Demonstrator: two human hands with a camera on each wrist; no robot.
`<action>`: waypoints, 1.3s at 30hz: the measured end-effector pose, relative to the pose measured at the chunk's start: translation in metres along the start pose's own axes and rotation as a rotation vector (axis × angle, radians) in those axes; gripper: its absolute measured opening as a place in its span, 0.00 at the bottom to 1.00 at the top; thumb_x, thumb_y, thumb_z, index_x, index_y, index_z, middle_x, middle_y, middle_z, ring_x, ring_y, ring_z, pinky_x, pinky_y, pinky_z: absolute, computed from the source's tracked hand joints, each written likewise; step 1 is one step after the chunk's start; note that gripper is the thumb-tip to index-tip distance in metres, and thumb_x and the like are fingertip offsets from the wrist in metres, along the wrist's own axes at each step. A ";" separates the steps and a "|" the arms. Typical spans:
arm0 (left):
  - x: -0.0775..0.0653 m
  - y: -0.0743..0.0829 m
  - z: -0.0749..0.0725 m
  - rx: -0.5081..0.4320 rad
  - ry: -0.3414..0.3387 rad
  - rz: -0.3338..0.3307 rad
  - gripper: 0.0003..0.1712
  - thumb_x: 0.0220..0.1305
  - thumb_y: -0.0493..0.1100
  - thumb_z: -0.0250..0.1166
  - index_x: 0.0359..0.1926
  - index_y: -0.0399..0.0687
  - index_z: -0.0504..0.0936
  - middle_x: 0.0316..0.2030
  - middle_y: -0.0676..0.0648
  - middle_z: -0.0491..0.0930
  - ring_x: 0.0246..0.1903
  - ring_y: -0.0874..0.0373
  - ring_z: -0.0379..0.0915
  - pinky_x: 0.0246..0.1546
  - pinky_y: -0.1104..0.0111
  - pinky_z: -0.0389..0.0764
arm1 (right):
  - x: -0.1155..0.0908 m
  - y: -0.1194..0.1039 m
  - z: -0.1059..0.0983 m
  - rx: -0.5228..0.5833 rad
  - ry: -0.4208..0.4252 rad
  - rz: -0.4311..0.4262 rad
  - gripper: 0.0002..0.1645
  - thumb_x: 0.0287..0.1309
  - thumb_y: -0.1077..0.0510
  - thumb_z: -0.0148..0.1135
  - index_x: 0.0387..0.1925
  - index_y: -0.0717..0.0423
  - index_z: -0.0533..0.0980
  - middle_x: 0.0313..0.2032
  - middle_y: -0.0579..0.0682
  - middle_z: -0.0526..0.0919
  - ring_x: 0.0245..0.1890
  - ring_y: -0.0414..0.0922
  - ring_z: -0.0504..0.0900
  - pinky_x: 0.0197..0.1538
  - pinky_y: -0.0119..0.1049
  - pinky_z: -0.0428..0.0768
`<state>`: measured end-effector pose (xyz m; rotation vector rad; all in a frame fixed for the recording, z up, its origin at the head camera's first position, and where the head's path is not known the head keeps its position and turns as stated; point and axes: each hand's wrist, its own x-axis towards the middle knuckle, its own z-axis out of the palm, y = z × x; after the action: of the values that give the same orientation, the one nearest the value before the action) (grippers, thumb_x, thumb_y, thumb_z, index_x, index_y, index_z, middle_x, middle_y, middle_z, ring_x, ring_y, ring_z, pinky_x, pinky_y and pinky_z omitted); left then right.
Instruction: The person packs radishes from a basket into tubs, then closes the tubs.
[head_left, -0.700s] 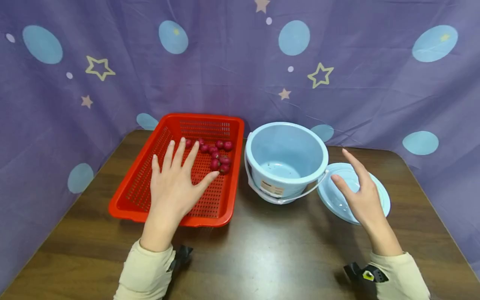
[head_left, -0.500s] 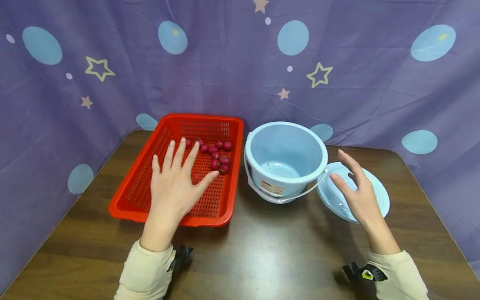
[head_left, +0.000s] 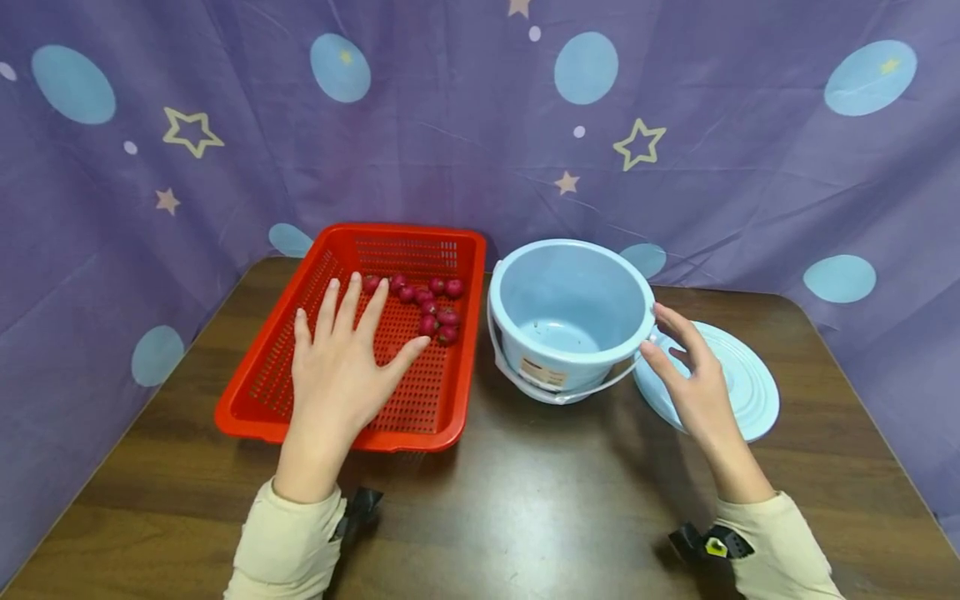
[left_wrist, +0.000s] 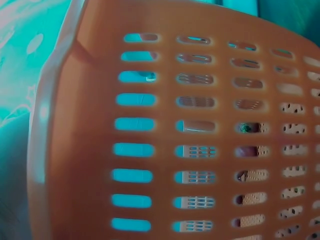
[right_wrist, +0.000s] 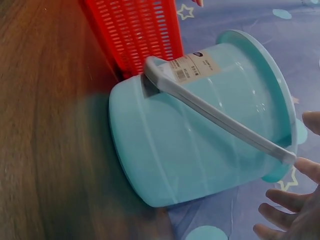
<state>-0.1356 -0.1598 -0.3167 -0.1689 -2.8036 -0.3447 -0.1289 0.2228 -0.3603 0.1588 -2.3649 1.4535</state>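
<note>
My left hand (head_left: pixel 337 379) hovers over the red plastic basket (head_left: pixel 420 440), fingers spread and thumb out, holding nothing. Several small dark-red round radishes (head_left: pixel 427 325) lie inside, mostly in its right half. In the left wrist view the slotted basket wall (left_wrist: pixel 82 150) fills the picture and hides that hand. A light-blue bucket (head_left: pixel 573 287) stands upright right of the basket. My right hand (head_left: pixel 697 383) is at the bucket's right rim, fingers loosely bent. In the right wrist view its fingertips (right_wrist: pixel 306 169) are close to the handle's (right_wrist: pixel 215 117) end; contact cannot be told.
A round light-blue lid (head_left: pixel 750 387) lies on the dark wooden table (head_left: pixel 510 517), behind and right of my right hand. The bucket's handle hangs down across its front. A purple curtain (head_left: pixel 450 150) with stars and ovals stands behind the table.
My right hand has moved left from above the lid to the bucket's right rim. The left hand stays over the basket, and the view has shifted slightly.
</note>
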 end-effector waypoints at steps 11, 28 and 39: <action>0.002 0.001 0.002 0.000 -0.017 -0.009 0.51 0.62 0.78 0.48 0.78 0.57 0.55 0.77 0.41 0.48 0.76 0.43 0.35 0.68 0.37 0.37 | 0.015 0.002 0.008 0.081 -0.014 0.062 0.31 0.71 0.53 0.57 0.72 0.49 0.65 0.67 0.52 0.70 0.64 0.47 0.69 0.59 0.29 0.68; -0.001 -0.004 -0.013 -0.045 -0.005 0.000 0.49 0.63 0.76 0.49 0.78 0.58 0.54 0.77 0.42 0.48 0.76 0.44 0.35 0.68 0.38 0.43 | 0.026 0.000 0.024 0.258 0.048 0.147 0.29 0.69 0.52 0.60 0.69 0.51 0.69 0.69 0.48 0.67 0.69 0.44 0.64 0.69 0.39 0.62; -0.002 -0.003 -0.042 -0.010 -0.140 0.128 0.47 0.64 0.74 0.53 0.77 0.60 0.55 0.77 0.46 0.49 0.76 0.46 0.39 0.68 0.40 0.49 | 0.023 0.001 0.018 0.302 -0.020 0.152 0.32 0.71 0.53 0.57 0.73 0.49 0.64 0.72 0.50 0.62 0.72 0.45 0.59 0.69 0.32 0.60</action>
<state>-0.1222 -0.1733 -0.2795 -0.3869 -2.9101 -0.3279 -0.1547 0.2098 -0.3607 0.0704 -2.2005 1.8850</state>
